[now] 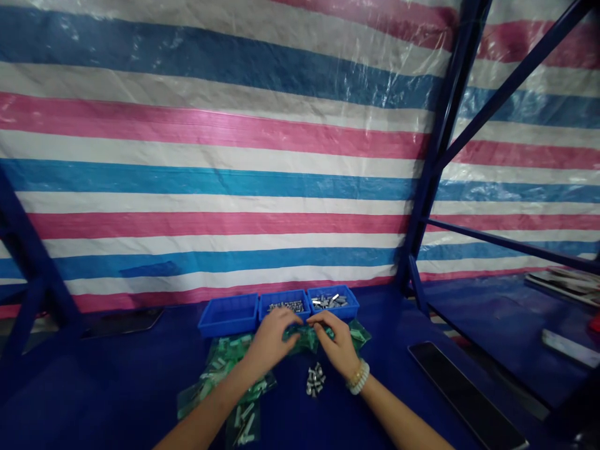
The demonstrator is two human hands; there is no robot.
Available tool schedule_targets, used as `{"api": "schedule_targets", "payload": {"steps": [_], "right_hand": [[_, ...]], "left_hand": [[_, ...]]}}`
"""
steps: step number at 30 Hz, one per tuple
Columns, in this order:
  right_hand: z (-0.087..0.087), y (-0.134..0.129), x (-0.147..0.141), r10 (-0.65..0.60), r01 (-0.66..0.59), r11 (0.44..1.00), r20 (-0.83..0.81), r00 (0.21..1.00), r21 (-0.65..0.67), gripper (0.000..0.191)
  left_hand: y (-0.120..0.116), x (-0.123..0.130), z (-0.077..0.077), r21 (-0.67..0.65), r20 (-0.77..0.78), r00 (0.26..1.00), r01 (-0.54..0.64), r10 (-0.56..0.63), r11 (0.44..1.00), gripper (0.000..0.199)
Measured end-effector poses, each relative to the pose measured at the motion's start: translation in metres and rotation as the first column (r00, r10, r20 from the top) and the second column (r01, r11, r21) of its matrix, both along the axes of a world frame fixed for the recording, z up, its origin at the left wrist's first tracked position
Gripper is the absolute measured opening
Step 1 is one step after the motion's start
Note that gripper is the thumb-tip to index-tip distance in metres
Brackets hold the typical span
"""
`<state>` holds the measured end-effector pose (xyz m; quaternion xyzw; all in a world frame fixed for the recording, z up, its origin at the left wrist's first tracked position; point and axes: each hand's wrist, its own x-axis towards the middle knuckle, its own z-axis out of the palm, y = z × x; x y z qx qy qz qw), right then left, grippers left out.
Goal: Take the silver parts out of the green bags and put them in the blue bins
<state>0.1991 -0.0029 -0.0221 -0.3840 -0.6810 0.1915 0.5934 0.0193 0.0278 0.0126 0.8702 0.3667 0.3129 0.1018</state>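
Note:
My left hand (pixel 274 337) is in front of the middle blue bin (pixel 262 317), its thumb and fingers apart. My right hand (pixel 338 344), with a beaded bracelet (pixel 359 377) at the wrist, is close by on the right. Its fingers are bent together near the left fingertips; anything between them is too small to make out. Below both hands lie green-tinted plastic bags (pixel 307 340). A small pile of shiny metal fasteners (pixel 315 380) rests on the blue table between my forearms. More clear bags holding pale, rod-like parts (pixel 246 425) lie by my left forearm.
Metal parts fill the middle bin and the right blue bin (pixel 349 310); the left blue bin (pixel 229 315) shows a bare floor. A black phone-like slab (pixel 462 390) lies at the right. Blue frame posts (pixel 424 181) and a striped tarp (pixel 210 137) stand behind.

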Motion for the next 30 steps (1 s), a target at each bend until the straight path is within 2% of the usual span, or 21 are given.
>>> {"api": "schedule_targets", "payload": {"steps": [2,5,8,13,15,18,20,23,26,30], "right_hand": [[0.000,-0.001,-0.001,-0.011,0.011,1.000,-0.008,1.000,0.006,0.019],[0.000,-0.003,-0.002,-0.007,0.007,1.000,0.004,1.000,0.013,0.020],[0.001,-0.004,-0.003,-0.012,0.012,1.000,0.013,1.000,0.018,0.020],[0.001,-0.003,-0.003,-0.029,0.029,0.999,0.012,1.000,0.021,0.020],[0.001,-0.003,-0.003,-0.025,0.024,0.999,0.027,0.999,0.026,0.019],[0.002,-0.005,-0.004,-0.001,-0.003,0.999,0.076,0.997,0.054,0.019],[0.002,-0.006,-0.004,0.038,-0.049,0.996,0.134,0.990,0.081,0.021],[0.002,-0.007,-0.004,0.090,-0.113,0.989,0.218,0.972,0.098,0.026],[0.001,-0.007,-0.004,0.115,-0.147,0.984,0.261,0.959,0.104,0.024],[0.001,-0.007,-0.005,0.154,-0.190,0.975,0.266,0.952,0.115,0.015]], "left_hand": [[-0.022,0.003,-0.014,-0.083,-0.113,0.989,0.085,-0.094,0.993,0.021],[-0.040,0.007,-0.031,-0.126,-0.154,0.981,0.097,-0.116,0.987,0.022],[-0.040,0.012,-0.039,-0.137,-0.179,0.976,0.100,-0.124,0.985,0.018],[-0.032,0.010,-0.044,-0.136,-0.160,0.980,0.097,-0.119,0.986,0.018],[-0.030,0.007,-0.043,-0.123,-0.106,0.990,0.077,-0.090,0.989,0.020],[-0.028,0.000,-0.037,-0.144,0.080,0.997,0.015,-0.003,0.989,0.017],[-0.027,-0.003,-0.032,-0.198,0.243,0.967,-0.023,0.072,0.980,0.011],[-0.026,-0.006,-0.026,-0.288,0.439,0.888,-0.004,0.136,0.958,0.007],[-0.028,-0.005,-0.023,-0.333,0.516,0.843,0.034,0.152,0.942,0.009],[-0.031,-0.002,-0.021,-0.345,0.527,0.836,0.045,0.153,0.938,0.010]]}}
